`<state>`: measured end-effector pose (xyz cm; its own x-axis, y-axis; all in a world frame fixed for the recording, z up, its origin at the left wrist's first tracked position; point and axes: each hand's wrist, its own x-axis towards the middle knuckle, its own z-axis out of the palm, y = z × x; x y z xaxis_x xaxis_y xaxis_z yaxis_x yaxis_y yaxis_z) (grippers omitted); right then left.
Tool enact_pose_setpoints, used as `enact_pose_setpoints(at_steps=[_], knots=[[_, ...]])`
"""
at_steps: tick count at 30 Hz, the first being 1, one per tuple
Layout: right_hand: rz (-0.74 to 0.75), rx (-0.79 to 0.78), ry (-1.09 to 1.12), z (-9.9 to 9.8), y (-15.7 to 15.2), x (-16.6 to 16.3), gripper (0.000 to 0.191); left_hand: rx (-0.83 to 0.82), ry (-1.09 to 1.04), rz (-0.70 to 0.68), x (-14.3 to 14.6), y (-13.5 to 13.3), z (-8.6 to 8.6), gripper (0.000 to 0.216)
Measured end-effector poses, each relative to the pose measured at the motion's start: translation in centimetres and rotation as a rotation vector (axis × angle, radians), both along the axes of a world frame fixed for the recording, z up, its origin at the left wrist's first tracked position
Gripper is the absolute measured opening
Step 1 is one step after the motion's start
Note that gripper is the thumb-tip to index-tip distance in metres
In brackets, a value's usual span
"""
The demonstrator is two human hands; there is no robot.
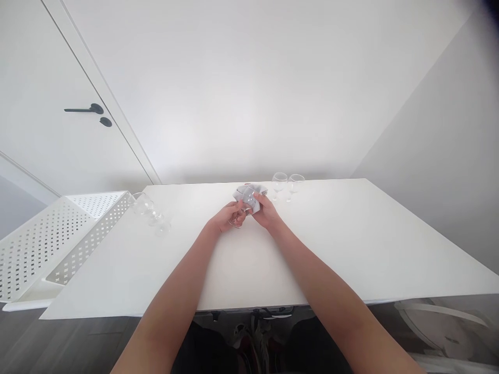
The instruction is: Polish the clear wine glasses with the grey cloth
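Holding a glass [242, 203] and cloth [253, 195], both hands closed, white table [351, 244], white wall [249, 78], door [39, 104]

A home room: white table [331, 249], door [47, 104], stemmed glasses [286, 184], perforated rack [50, 239].

White table [351, 244], clear glasses [286, 183], grey cloth [255, 200], white perforated rack [58, 234], black door handle [88, 109]

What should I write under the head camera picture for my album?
Two hands, left hand and right hand, hold a glass and cloth over a white table.
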<state>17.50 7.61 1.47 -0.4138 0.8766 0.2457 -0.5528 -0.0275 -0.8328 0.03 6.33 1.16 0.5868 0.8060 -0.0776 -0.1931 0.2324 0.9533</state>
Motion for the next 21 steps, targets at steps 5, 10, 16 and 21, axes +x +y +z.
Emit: enact_pose_setpoints(at_steps=[5, 10, 16, 21], knots=[[-0.394, 0.081, -0.109, 0.6, -0.4, -0.9, 0.037, 0.145, 0.021, 0.217, 0.8, 0.1, -0.1, 0.053], [-0.569, 0.415, -0.331, 0.8, -1.3, -0.7, 0.050, 0.155, 0.022, 0.297, 1.0, 0.1, 0.0, 0.051], [-0.601, 1.059, -0.734, 0.3, -0.3, -0.3, 0.042, 0.230, 0.122, 0.412, 1.1, 0.7, -0.9, 0.041], [-0.772, 1.054, -0.703, -0.4, 0.5, -0.4, 0.030, 0.484, 0.382, 0.423, 1.0, 0.1, -0.8, 0.036]])
